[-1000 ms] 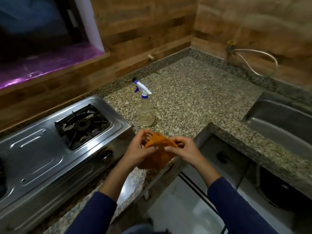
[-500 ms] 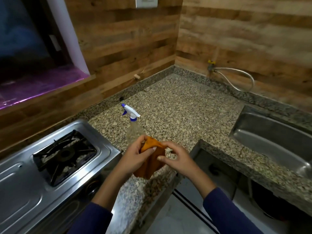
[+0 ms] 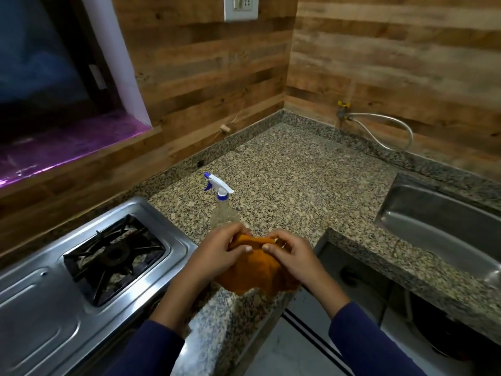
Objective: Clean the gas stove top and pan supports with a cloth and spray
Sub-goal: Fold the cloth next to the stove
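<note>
An orange cloth (image 3: 254,275) is bunched between both hands above the front edge of the granite counter. My left hand (image 3: 217,253) grips its left side and my right hand (image 3: 290,256) grips its right side, thumbs nearly touching. Just behind the hands stands a clear spray bottle (image 3: 221,210) with a white and blue trigger head, its lower part hidden by my left hand. The steel gas stove (image 3: 40,302) lies at the left, with a black pan support (image 3: 113,256) over its right burner.
A steel sink (image 3: 444,234) is set into the counter (image 3: 292,180) at the right. A gas valve with a metal hose (image 3: 390,131) sits on the back wall. A wall socket (image 3: 240,8) is high up, a dark window recess at far left.
The view has tilted up and shifted right, so the stove sits further left. Both hands have kept hold of the cloth, which now hangs more spread out below them.
</note>
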Action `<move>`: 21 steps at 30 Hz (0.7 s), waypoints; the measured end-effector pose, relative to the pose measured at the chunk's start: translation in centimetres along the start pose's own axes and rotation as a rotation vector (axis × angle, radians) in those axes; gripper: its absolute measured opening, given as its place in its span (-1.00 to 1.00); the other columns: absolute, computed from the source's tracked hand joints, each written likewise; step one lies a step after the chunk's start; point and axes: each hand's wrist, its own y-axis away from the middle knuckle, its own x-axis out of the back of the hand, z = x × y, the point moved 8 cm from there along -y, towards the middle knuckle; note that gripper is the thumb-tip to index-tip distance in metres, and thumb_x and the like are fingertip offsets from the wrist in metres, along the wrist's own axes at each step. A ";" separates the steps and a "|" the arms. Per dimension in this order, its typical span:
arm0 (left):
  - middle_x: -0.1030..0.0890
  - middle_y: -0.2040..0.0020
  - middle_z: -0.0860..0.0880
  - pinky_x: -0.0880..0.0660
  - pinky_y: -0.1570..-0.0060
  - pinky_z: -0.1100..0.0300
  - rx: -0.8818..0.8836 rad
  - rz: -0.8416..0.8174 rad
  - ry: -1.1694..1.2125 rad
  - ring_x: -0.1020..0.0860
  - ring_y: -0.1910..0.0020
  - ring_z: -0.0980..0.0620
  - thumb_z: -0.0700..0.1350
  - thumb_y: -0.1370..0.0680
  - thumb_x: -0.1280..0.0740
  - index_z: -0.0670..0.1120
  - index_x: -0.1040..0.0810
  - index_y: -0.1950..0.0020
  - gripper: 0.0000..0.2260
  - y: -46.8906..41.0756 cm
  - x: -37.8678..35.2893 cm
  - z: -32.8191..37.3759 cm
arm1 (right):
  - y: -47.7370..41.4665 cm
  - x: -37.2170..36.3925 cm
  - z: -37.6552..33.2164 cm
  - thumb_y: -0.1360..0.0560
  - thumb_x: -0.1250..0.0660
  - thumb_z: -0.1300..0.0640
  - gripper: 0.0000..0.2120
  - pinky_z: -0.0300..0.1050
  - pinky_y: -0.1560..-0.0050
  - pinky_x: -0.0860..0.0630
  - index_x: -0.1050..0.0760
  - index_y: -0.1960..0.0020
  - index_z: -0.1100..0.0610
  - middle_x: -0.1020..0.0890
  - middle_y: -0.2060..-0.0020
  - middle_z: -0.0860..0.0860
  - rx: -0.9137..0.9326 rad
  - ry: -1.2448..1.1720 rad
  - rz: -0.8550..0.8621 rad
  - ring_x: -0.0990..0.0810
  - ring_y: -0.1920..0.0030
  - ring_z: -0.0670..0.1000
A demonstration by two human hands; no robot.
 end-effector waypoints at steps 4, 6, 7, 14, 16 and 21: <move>-0.58 0.24 0.09 -0.43 0.26 0.09 0.025 0.029 -0.023 -0.53 0.23 0.15 0.24 -0.39 -0.43 0.10 -0.51 0.15 -0.74 0.4 0.0 -0.2 | 0.6 0.3 -0.6 -0.51 -0.38 -0.09 -0.76 -0.12 -0.09 -0.56 -0.63 -0.15 -0.09 -0.67 -0.05 -0.20 0.064 0.098 0.004 -0.59 -0.06 -0.22; -0.59 0.26 0.09 -0.46 0.26 0.05 0.048 0.058 -0.097 -0.53 0.25 0.14 0.33 -0.36 -0.38 0.08 -0.53 0.16 -0.67 0.3 0.3 -0.3 | 1.0 0.2 -0.8 -0.53 -0.36 -0.09 -0.73 -0.15 -0.12 -0.54 -0.62 -0.20 -0.10 -0.66 -0.08 -0.20 0.076 0.147 -0.006 -0.58 -0.08 -0.22; -0.59 0.25 0.11 -0.47 0.27 0.06 0.049 0.073 -0.152 -0.53 0.25 0.15 0.36 -0.35 -0.35 0.10 -0.53 0.15 -0.65 0.4 0.5 -0.3 | 1.1 0.1 -0.8 -0.54 -0.34 -0.10 -0.73 -0.13 -0.10 -0.55 -0.62 -0.21 -0.10 -0.66 -0.07 -0.20 0.076 0.164 -0.011 -0.58 -0.07 -0.20; -0.52 0.06 0.21 -0.56 0.08 0.00 0.021 -0.005 -0.035 -0.54 0.07 0.18 0.32 -0.31 -0.39 0.21 -0.55 0.17 -0.75 -0.3 0.7 -1.1 | 1.1 -0.1 -0.8 -0.49 -0.32 -0.17 -0.73 0.01 0.00 -0.57 -0.66 -0.04 -0.06 -0.62 0.08 -0.18 0.029 0.123 -0.089 -0.57 0.02 -0.17; -0.48 0.02 0.26 -0.54 0.02 -0.05 0.007 0.006 -0.080 -0.51 0.01 0.16 0.30 -0.32 -0.39 0.25 -0.52 0.18 -0.80 -0.6 0.9 -1.3 | 1.1 -0.4 -1.5 -0.48 -0.32 -0.17 -0.75 0.03 0.00 -0.56 -0.64 0.03 -0.04 -0.60 0.12 -0.13 0.045 0.114 -0.138 -0.57 0.04 -0.12; -0.50 -0.10 0.16 -0.53 0.07 0.07 0.119 0.297 -0.070 -0.51 -0.03 0.15 0.22 -0.42 -0.43 0.15 -0.40 -0.15 -0.60 0.3 0.9 0.0 | 0.7 -0.8 -2.1 -0.51 -0.33 -0.13 -0.75 0.16 0.02 -0.59 -0.59 0.05 0.05 -0.67 0.15 0.07 -0.122 -0.126 -0.159 -0.66 0.11 0.10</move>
